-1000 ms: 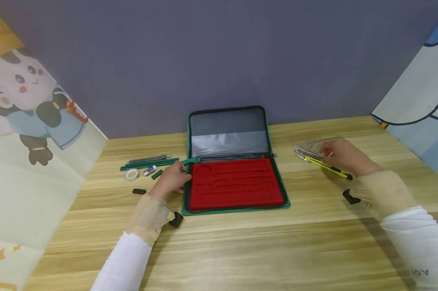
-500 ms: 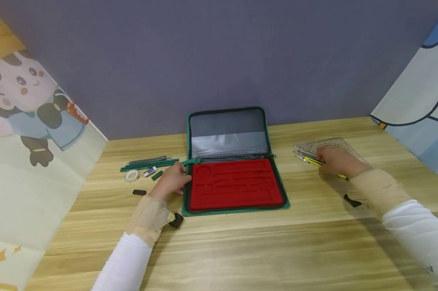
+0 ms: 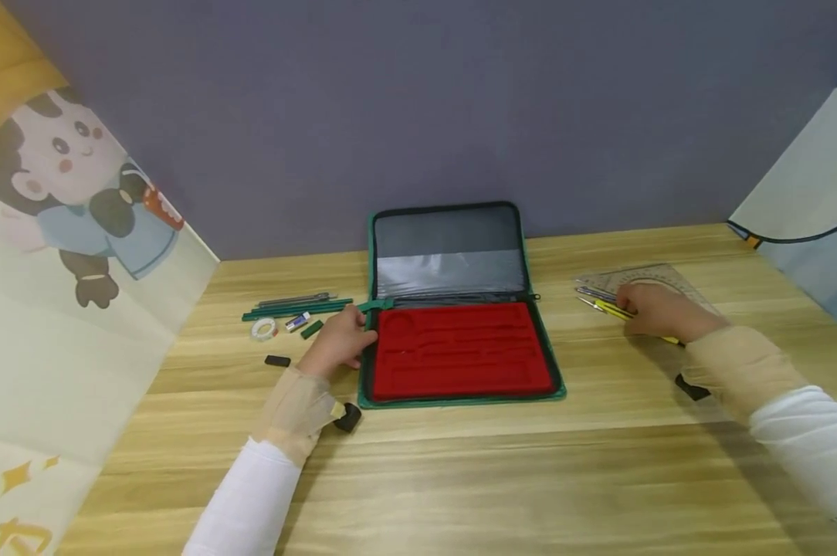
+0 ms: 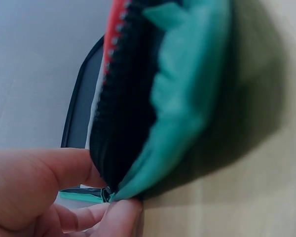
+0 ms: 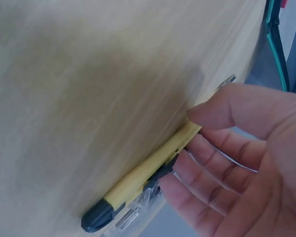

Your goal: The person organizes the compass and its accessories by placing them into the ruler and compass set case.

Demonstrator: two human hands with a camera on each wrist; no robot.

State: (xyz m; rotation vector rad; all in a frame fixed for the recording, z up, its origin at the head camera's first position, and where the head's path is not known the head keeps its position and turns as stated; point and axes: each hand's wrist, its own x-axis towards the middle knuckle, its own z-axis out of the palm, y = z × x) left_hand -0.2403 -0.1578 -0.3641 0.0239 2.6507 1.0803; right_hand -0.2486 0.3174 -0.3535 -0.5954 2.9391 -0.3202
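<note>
A green zippered case lies open, its red moulded insert facing up. My left hand pinches the left edge of the case between thumb and fingers; the left wrist view shows the zip teeth and green fabric close up. To the right of the case, my right hand holds a yellow utility knife with a black end cap. Thumb and fingertips sit on opposite sides of its body, which lies close over the table. Silver metal tools and a clear set square lie just beyond.
Left of the case are green pencils, a roll of white tape, an eraser, a small green block and a black piece. A grey panel stands behind the table.
My right hand has come down and left onto the utility knife, its fingers now about it, uncovering more of the set square. The left hand stays at the case edge. The head view has shifted slightly.
</note>
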